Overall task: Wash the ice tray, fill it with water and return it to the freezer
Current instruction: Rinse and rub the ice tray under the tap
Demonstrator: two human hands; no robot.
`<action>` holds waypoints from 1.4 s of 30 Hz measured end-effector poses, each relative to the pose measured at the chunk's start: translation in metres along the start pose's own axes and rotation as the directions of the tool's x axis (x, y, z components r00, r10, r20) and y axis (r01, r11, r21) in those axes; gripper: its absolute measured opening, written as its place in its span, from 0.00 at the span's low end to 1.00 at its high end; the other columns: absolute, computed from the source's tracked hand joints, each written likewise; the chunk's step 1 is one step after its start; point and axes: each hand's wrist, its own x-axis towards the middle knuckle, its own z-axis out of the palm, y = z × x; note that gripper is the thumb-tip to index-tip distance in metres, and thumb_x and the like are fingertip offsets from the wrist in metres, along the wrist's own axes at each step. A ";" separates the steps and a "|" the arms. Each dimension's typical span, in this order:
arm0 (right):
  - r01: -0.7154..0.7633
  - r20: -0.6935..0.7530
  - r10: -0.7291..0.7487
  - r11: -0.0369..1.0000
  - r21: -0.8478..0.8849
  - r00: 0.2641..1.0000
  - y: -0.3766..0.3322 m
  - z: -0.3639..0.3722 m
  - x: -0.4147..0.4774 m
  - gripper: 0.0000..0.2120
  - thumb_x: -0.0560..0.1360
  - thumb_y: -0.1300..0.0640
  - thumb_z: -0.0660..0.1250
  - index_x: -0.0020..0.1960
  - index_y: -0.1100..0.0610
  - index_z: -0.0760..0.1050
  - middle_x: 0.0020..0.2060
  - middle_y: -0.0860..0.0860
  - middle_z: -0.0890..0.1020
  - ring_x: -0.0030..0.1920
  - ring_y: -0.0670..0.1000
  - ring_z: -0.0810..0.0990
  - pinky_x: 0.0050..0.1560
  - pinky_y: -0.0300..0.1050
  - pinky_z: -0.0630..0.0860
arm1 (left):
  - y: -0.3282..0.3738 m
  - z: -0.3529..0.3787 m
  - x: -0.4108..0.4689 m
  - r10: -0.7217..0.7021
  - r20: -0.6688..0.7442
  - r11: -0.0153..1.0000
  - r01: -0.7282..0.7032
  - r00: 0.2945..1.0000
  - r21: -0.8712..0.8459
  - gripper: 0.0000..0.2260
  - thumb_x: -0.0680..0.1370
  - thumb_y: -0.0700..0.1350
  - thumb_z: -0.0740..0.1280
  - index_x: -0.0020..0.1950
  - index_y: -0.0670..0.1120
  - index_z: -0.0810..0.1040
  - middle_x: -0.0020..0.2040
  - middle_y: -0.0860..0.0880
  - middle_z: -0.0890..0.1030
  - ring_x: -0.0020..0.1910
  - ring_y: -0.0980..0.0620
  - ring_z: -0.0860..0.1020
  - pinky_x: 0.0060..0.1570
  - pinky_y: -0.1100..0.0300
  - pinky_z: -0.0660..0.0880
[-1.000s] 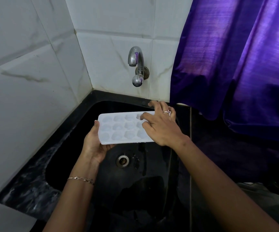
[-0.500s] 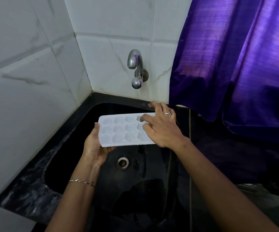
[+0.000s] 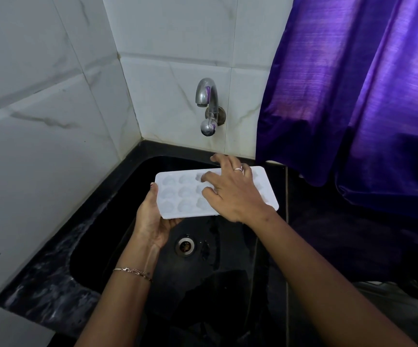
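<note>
A white ice tray [image 3: 177,196] with shell-shaped cups is held level over the black sink [image 3: 117,246]. My left hand [image 3: 152,221] grips its left end from below, thumb on the rim. My right hand [image 3: 233,194] lies spread across the tray's right half, fingertips in the cups and one finger past the far edge. A chrome tap [image 3: 206,96] juts from the tiled wall above the tray; no water runs from it. The cups under my right hand are hidden.
The sink drain [image 3: 184,245] lies below the tray. White marble-look tiles [image 3: 40,121] close the left and back. A purple curtain [image 3: 353,96] hangs at the right over a dark counter [image 3: 340,246].
My right hand has slid left across the tray, uncovering its right end. The left hand keeps its grip. The tray stays over the sink.
</note>
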 end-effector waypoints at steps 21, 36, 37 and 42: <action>0.011 -0.066 -0.014 0.999 -0.043 0.998 0.000 0.002 -0.001 0.26 0.72 0.45 0.47 0.60 0.44 0.78 0.69 0.49 0.65 0.70 0.51 0.59 0.68 0.52 0.47 | -0.003 0.000 0.003 -0.008 0.006 0.999 0.009 1.000 -0.031 0.23 0.83 0.57 0.53 0.65 0.43 0.75 0.54 0.43 0.84 0.48 0.43 0.84 0.37 0.52 0.81; 0.111 -0.107 -0.125 0.986 -0.124 0.986 -0.018 -0.004 0.014 0.22 0.71 0.48 0.51 0.54 0.50 0.80 0.68 0.51 0.68 0.68 0.53 0.64 0.64 0.54 0.54 | -0.004 0.003 0.006 -0.023 0.038 0.999 0.024 0.999 -0.036 0.22 0.83 0.57 0.52 0.63 0.43 0.77 0.54 0.42 0.84 0.47 0.45 0.83 0.39 0.54 0.80; 0.116 -0.089 -0.127 0.986 -0.122 0.988 -0.021 0.000 0.016 0.23 0.72 0.47 0.50 0.53 0.50 0.81 0.68 0.51 0.68 0.68 0.52 0.64 0.64 0.53 0.53 | -0.004 0.004 0.005 -0.029 0.055 0.999 0.032 0.998 -0.040 0.22 0.83 0.57 0.52 0.63 0.43 0.76 0.54 0.42 0.83 0.47 0.45 0.83 0.40 0.54 0.81; 0.112 -0.054 -0.115 0.991 -0.070 0.992 -0.023 0.009 0.020 0.24 0.73 0.46 0.49 0.53 0.50 0.82 0.66 0.49 0.69 0.68 0.51 0.63 0.65 0.53 0.52 | -0.004 0.003 0.004 -0.025 0.054 0.999 0.027 0.998 -0.035 0.23 0.83 0.57 0.52 0.64 0.42 0.76 0.54 0.41 0.83 0.47 0.44 0.83 0.40 0.52 0.81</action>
